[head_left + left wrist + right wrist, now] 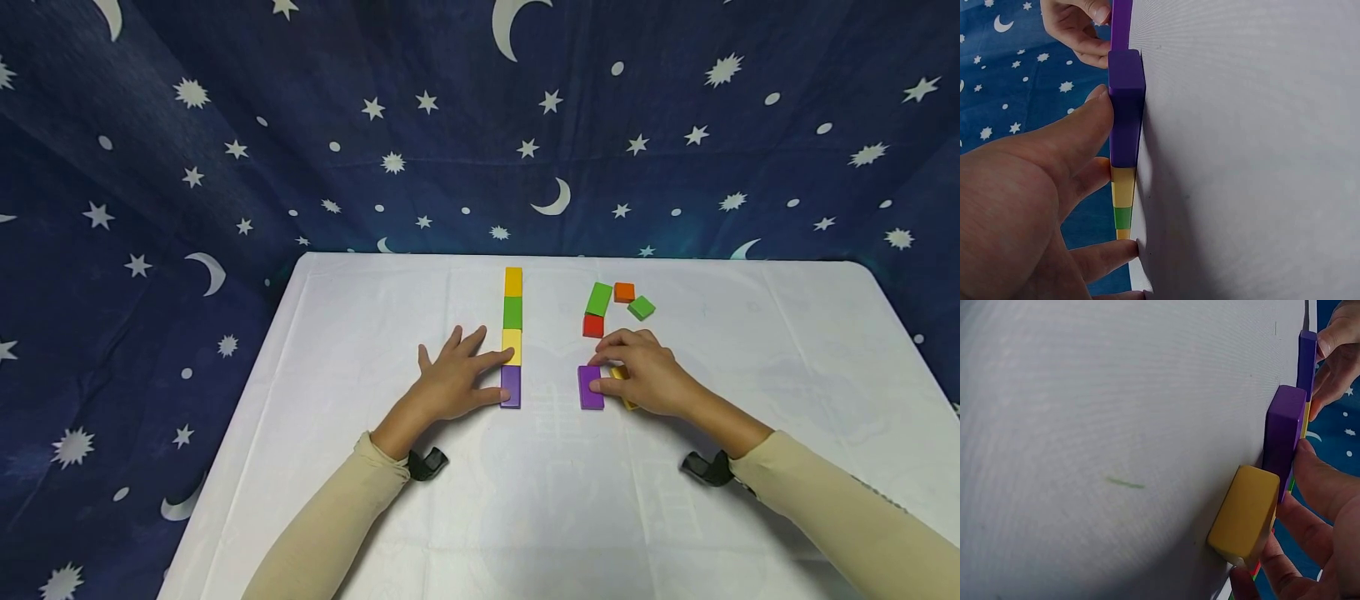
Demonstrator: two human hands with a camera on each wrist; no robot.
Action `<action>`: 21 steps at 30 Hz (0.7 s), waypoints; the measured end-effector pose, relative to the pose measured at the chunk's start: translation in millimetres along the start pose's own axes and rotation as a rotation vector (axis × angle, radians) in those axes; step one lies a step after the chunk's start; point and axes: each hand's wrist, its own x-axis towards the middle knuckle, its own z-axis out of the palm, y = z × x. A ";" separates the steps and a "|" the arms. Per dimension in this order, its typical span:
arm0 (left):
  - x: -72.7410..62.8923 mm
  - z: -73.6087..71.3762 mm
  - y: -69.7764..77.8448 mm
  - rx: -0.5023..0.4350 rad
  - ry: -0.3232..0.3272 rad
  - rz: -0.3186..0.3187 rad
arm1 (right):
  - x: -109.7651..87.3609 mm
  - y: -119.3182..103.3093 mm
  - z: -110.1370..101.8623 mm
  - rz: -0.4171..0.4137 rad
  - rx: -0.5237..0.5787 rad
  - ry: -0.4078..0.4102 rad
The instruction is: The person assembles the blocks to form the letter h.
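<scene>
A straight row of blocks lies left of the table's middle: a yellow block [513, 282] farthest, a green block [512, 313], a pale yellow block [512, 340] and a purple block [511, 383] nearest. My left hand [455, 379], fingers spread, touches the near purple block with its thumb and the pale yellow block with its index finger. To the right, my right hand [651, 372] pinches another purple block [590, 398] between thumb and index finger. Under that hand a deep yellow block [1245, 509] lies at an angle, partly hidden in the head view.
Beyond my right hand lie a green block [599, 299] touching a red block [593, 326], an orange block [624, 292] and a smaller green block [641, 308]. The white-covered table [540, 500] ends at a dark blue curtain [450, 183] with stars and moons.
</scene>
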 end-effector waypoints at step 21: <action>-0.4 -0.7 1.4 0.004 -0.004 -0.004 | -1.0 0.0 -1.5 0.019 0.005 -0.017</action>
